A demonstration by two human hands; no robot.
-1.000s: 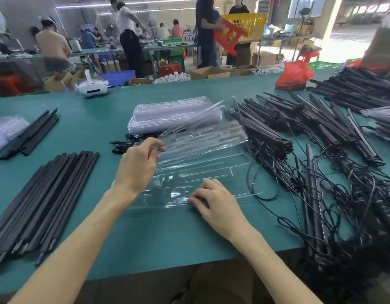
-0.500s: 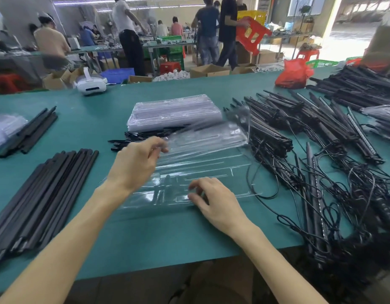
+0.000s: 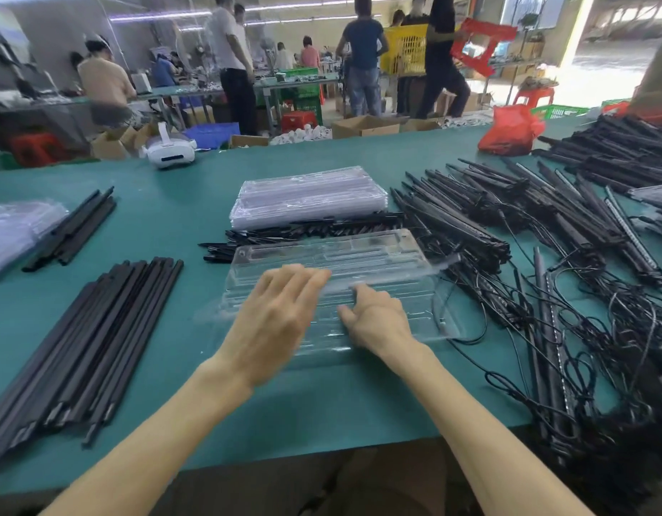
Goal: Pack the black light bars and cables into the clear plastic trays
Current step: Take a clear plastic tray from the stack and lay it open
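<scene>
An empty clear plastic clamshell tray (image 3: 359, 255) lies opened on the green table (image 3: 173, 225), the left hand (image 3: 277, 318) flat with straight fingers over it and the right hand (image 3: 377, 322) resting bent fingertips on it; next, probably, fetching a cabled black light bar (image 3: 471, 232) from the pile on the right.

Person, head view: left hand (image 3: 275, 322), bare, outline blurred, tendons showing on the back; right hand (image 3: 379, 324), bare, sharper, knuckles distinct; left forearm (image 3: 147, 441) and right forearm (image 3: 482, 430), both bare to the frame edge, slender; lap (image 3: 377, 482), dark brownish cloth, dim and in shadow, garment type cannot be told.
</scene>
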